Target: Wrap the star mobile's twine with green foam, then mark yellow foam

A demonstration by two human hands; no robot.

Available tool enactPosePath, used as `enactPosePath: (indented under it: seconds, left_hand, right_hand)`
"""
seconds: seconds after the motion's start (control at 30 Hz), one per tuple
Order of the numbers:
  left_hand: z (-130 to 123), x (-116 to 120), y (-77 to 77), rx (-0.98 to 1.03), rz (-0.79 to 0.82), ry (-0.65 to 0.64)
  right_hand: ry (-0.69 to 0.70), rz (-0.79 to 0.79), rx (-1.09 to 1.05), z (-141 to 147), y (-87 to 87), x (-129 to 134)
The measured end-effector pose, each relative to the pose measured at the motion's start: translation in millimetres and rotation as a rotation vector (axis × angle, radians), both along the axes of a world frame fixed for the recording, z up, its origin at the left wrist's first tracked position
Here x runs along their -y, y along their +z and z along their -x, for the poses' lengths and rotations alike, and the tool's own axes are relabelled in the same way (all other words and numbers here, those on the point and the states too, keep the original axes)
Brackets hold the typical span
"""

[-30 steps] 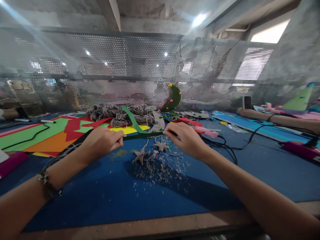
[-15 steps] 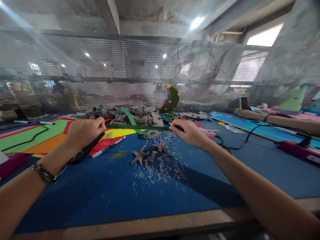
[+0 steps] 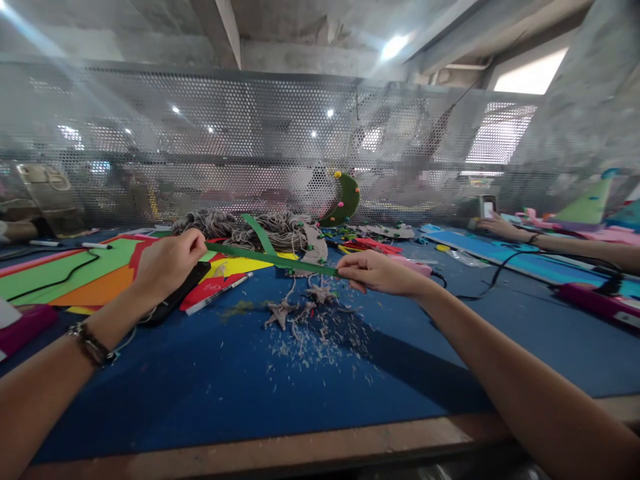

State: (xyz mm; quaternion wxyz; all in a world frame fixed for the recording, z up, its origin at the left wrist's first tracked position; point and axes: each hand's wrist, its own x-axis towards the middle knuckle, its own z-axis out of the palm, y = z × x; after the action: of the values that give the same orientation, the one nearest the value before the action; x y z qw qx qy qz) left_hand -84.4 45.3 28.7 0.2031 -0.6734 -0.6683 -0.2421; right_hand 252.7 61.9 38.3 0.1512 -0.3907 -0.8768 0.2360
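Note:
A long green strip (image 3: 270, 259) is stretched between my two hands above the blue tabletop (image 3: 215, 393). My left hand (image 3: 170, 261) is closed around its left end, over a black phone-like object (image 3: 177, 297). At the right end, my right hand (image 3: 377, 272) pinches the strip between thumb and fingers. Another green strip (image 3: 259, 233) rests on a heap of grey yarn (image 3: 240, 230) behind. Below the held strip lie two grey star shapes (image 3: 280, 313) among scattered grey yarn bits (image 3: 320, 340). A grey crescent piece with green dots (image 3: 314, 243) is partly behind the strip.
Coloured sheets (image 3: 90, 277) and a white pen (image 3: 220, 293) lie at left. A green crescent with pompoms (image 3: 345, 200) hangs by the mesh screen (image 3: 250, 133). At right are a pink-handled tool (image 3: 417, 267), a purple power strip (image 3: 597, 303) and another person's hand (image 3: 500, 228) near a phone.
My right hand has lowered slightly and my left has risen a little, so the green strip now slopes down to the right. The other person's hand at right has shifted by the phone.

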Motion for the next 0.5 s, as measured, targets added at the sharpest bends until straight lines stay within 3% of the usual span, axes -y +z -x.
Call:
enactPosePath:
  seconds: [0.17, 0.37, 0.5]
  left_hand:
    - [-1, 1, 0.4, 0.033, 0.021, -0.005]
    - [0, 4, 4.0, 0.164, 0.021, -0.021]
    - [8, -2, 3.3, 0.358, 0.061, -0.141]
  right_hand:
    - [-0.02, 0.113, 0.058, -7, 4.3, -2]
    - [0.144, 0.377, 0.059, -16, 7.3, -2]
    - [0.143, 0.408, 0.015, -11, 5.3, 3]
